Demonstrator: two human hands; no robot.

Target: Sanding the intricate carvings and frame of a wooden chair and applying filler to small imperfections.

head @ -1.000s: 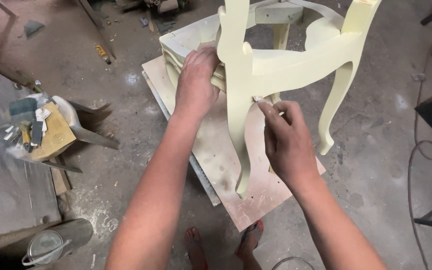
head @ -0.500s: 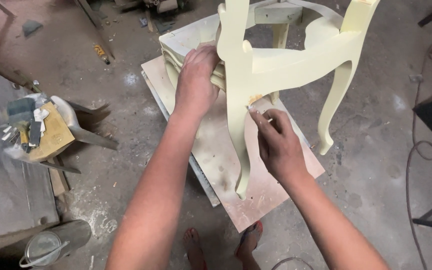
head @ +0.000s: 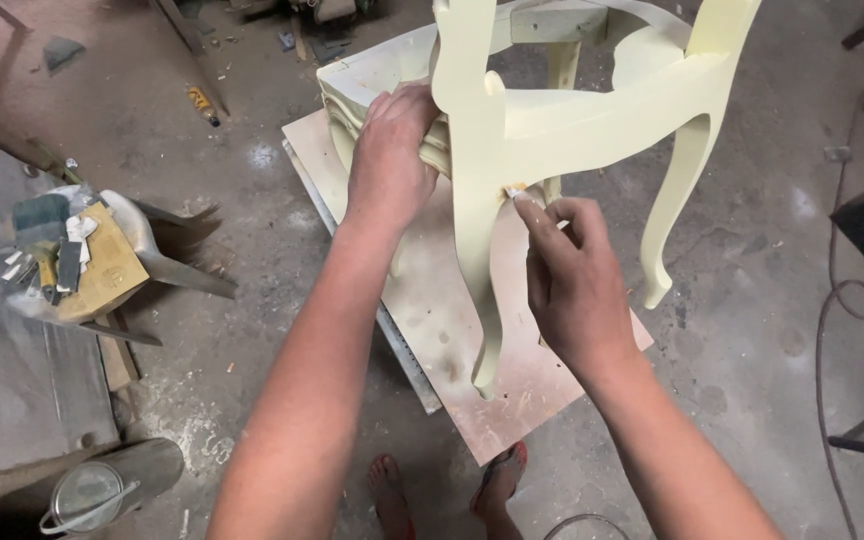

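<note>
One pale yellow chair frame (head: 572,110) stands at upper centre, three curved legs visible. Two hands work on it: left hand (head: 389,160), right hand (head: 572,285). One board (head: 432,300) lies beneath. One metal can (head: 112,485) sits lower left. Two feet (head: 452,485) show at bottom centre.

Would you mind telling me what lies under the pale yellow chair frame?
The chair frame stands on a flat board laid on the concrete floor. What the board covers cannot be seen.
</note>
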